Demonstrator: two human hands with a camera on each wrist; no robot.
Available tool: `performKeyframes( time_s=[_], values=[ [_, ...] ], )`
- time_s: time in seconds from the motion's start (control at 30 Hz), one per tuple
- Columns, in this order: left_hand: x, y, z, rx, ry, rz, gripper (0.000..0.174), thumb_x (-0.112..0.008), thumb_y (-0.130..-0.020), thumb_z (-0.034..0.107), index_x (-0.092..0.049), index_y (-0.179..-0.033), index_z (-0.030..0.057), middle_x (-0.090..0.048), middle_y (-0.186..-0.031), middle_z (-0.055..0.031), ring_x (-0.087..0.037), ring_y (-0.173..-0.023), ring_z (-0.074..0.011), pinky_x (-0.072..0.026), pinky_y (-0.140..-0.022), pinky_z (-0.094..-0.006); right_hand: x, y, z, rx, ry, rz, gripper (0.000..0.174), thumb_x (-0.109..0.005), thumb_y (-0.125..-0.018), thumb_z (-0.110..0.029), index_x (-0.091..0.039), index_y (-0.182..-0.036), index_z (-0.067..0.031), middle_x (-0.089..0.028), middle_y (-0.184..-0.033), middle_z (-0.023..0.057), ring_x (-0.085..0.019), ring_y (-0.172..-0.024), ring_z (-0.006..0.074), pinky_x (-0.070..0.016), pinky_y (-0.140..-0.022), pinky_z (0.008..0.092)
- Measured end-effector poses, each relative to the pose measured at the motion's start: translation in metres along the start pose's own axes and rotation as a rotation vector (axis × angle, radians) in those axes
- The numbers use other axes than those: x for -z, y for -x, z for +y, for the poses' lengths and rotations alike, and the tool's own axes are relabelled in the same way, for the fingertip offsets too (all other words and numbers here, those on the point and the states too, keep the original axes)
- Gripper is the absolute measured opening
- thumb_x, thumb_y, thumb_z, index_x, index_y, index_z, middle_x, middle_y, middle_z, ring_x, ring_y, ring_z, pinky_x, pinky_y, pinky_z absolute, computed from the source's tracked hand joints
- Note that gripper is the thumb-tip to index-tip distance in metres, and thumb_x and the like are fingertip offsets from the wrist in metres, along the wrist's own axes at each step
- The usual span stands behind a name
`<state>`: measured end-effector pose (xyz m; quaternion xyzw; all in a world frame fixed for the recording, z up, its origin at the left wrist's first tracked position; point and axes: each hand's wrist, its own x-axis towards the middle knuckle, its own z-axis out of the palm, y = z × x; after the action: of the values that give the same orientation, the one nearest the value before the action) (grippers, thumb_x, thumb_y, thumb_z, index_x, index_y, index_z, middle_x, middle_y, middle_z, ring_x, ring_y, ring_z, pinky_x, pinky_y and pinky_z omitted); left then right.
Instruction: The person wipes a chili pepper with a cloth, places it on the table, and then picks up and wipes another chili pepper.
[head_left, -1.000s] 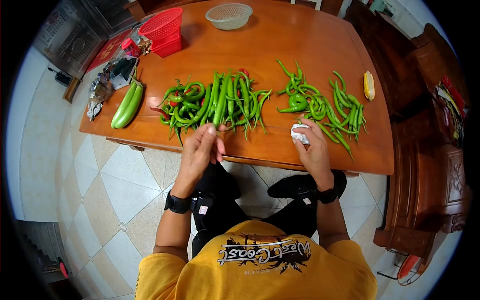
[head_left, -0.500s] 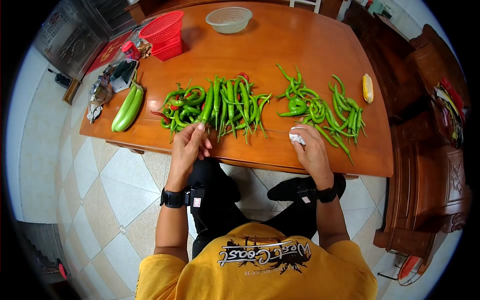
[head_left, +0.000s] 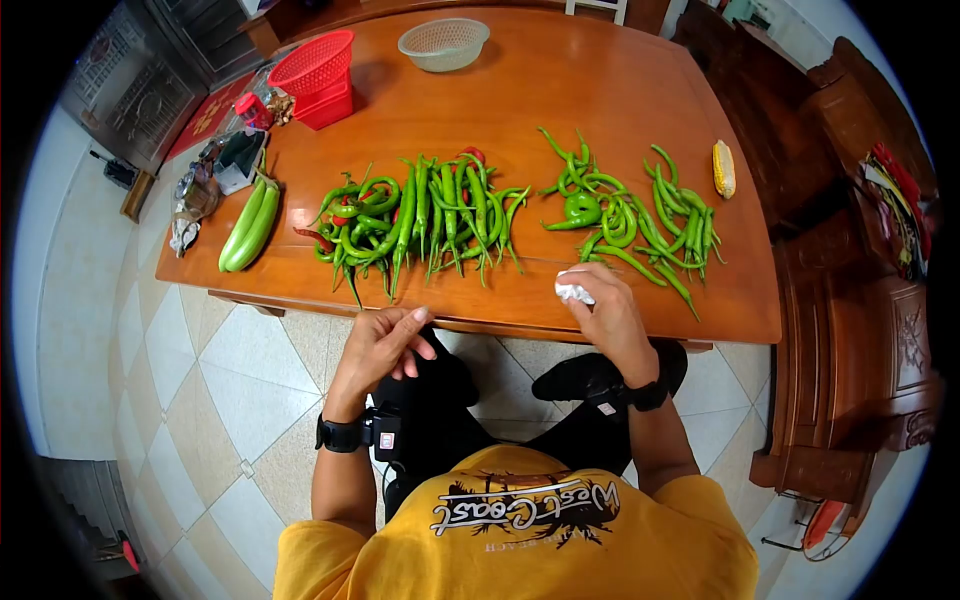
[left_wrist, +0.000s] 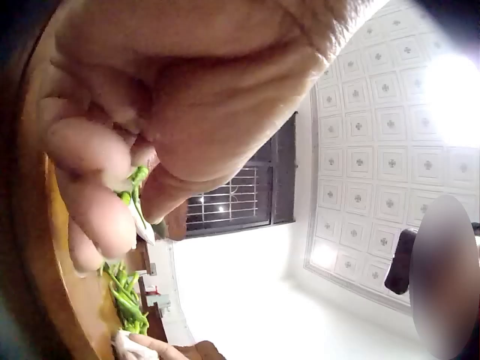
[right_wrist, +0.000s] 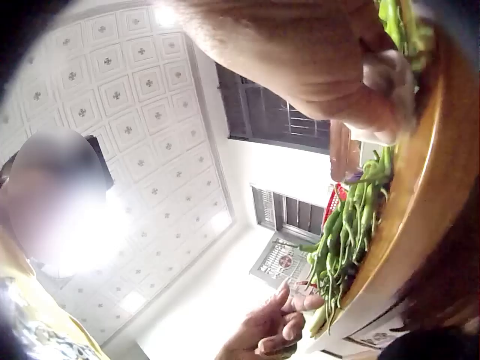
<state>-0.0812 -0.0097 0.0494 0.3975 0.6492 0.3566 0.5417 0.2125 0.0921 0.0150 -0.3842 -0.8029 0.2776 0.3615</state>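
Note:
My left hand (head_left: 383, 348) hovers at the table's front edge, fingers loosely curled and nothing in them. Just beyond it lies a row of long green peppers (head_left: 450, 210), pointing roughly toward me. Left of the row is a tangled heap of curled green peppers (head_left: 372, 235) with a few red ones. My right hand (head_left: 612, 318) grips a crumpled white tissue (head_left: 574, 290) between thumb and fingers, over the front of the table. A second group of green peppers (head_left: 620, 222) spreads beyond that hand.
Two long pale-green eggplants (head_left: 250, 225) lie at the left, near a glass jar (head_left: 197, 192). Red baskets (head_left: 318, 80) and a pale plastic basket (head_left: 444, 45) stand farther back. A corn cob (head_left: 724, 170) lies near the right edge of the wooden table (head_left: 520, 110).
My left hand moved a long green pepper leftward, let it go at the left of the row, and drew back toward me. My right hand, still with the tissue, shifted slightly left.

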Motion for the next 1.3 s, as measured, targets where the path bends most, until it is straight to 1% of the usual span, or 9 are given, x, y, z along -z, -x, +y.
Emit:
performKeyframes(
  time_s=[0.2,0.43,0.57,0.8,1.0,1.1,1.13,1.23,1.3],
  values=[
    [-0.034,-0.013,-0.003,-0.021,0.035,-0.167,0.034,-0.057,-0.099,0.032,-0.067,-0.111,0.0019,-0.071,-0.08,-0.005,-0.061,-0.054,-0.0069,-0.0442,-0.044,-0.0177,-0.01,0.017,-0.025,0.032,-0.107,-0.169,0.025,-0.067,-0.077,0.004,-0.067,-0.102,-0.0018,-0.065,-0.105,0.016,-0.064,-0.097,0.0342,-0.0509,-0.085,0.0375],
    [-0.064,-0.018,-0.007,-0.014,-0.016,-0.291,0.039,-0.06,-0.098,0.034,-0.065,-0.115,-0.0012,-0.068,-0.081,-0.0022,-0.061,-0.057,-0.006,-0.047,-0.047,-0.0189,0.004,0.008,-0.007,0.013,-0.043,0.042,0.022,-0.064,-0.078,0.005,-0.063,-0.1,0.0009,-0.061,-0.114,0.0195,-0.061,-0.101,0.0383,-0.0494,-0.089,0.0406],
    [-0.066,-0.017,-0.008,-0.014,-0.01,-0.312,0.038,-0.06,-0.098,0.034,-0.065,-0.114,-0.0005,-0.068,-0.081,-0.0018,-0.061,-0.058,-0.0054,-0.0471,-0.048,-0.0185,0.008,0.001,0.009,0.119,0.173,-0.072,0.027,-0.06,-0.075,0.007,-0.06,-0.101,-0.0003,-0.058,-0.121,0.0233,-0.055,-0.112,0.0395,-0.0456,-0.095,0.0406],
    [-0.066,-0.014,-0.006,-0.026,-0.024,-0.307,0.037,-0.06,-0.098,0.032,-0.066,-0.112,-0.0007,-0.068,-0.08,-0.0018,-0.061,-0.059,-0.0053,-0.0475,-0.049,-0.0186,0.006,-0.004,0.003,0.028,0.174,-0.043,0.019,-0.059,-0.073,0.009,-0.058,-0.09,-0.0009,-0.057,-0.094,0.018,-0.056,-0.094,0.0393,-0.0467,-0.08,0.0441],
    [-0.068,-0.017,-0.011,-0.034,-0.025,-0.318,0.036,-0.06,-0.098,0.031,-0.066,-0.114,-0.0011,-0.068,-0.081,-0.0023,-0.061,-0.059,-0.0055,-0.0479,-0.049,-0.0186,0.012,0.01,-0.006,0.014,-0.025,-0.262,0.021,-0.061,-0.073,0.007,-0.059,-0.092,-0.0004,-0.061,-0.092,0.016,-0.06,-0.092,0.0368,-0.0487,-0.078,0.0401],
    [-0.071,-0.018,-0.011,-0.037,-0.02,-0.324,0.036,-0.06,-0.098,0.03,-0.066,-0.114,-0.0011,-0.069,-0.081,-0.0025,-0.061,-0.06,-0.0055,-0.0481,-0.049,-0.0187,0.009,0.01,-0.012,0.033,-0.046,-0.113,0.019,-0.062,-0.073,0.007,-0.06,-0.09,-0.0004,-0.062,-0.096,0.0156,-0.061,-0.096,0.0355,-0.0495,-0.08,0.0385],
    [-0.071,-0.018,-0.011,-0.037,-0.023,-0.325,0.036,-0.06,-0.098,0.03,-0.066,-0.114,-0.0012,-0.069,-0.081,-0.0025,-0.062,-0.06,-0.0055,-0.0482,-0.049,-0.0187,0.01,0.007,-0.01,0.021,-0.057,-0.047,0.024,-0.06,-0.075,0.006,-0.063,-0.098,-0.0001,-0.058,-0.106,0.0223,-0.059,-0.097,0.0416,-0.0478,-0.087,0.0422],
    [-0.071,-0.017,-0.009,-0.047,-0.037,-0.321,0.035,-0.059,-0.098,0.03,-0.066,-0.114,-0.0011,-0.069,-0.081,-0.0024,-0.061,-0.06,-0.0055,-0.0482,-0.049,-0.0187,0.012,0.002,-0.005,-0.027,0.118,0.128,0.03,-0.06,-0.077,0.005,-0.064,-0.107,0.0006,-0.057,-0.111,0.0262,-0.058,-0.1,0.0435,-0.0476,-0.089,0.043],
    [-0.071,-0.017,-0.01,-0.052,-0.038,-0.321,0.036,-0.059,-0.098,0.032,-0.066,-0.112,0.0001,-0.068,-0.081,-0.0021,-0.061,-0.059,-0.0054,-0.0476,-0.049,-0.0183,0.008,0.004,0.008,-0.066,0.155,0.096,0.037,-0.06,-0.078,0.005,-0.065,-0.114,-0.0004,-0.056,-0.116,0.0277,-0.058,-0.103,0.0444,-0.0477,-0.091,0.0434]
  ],
)
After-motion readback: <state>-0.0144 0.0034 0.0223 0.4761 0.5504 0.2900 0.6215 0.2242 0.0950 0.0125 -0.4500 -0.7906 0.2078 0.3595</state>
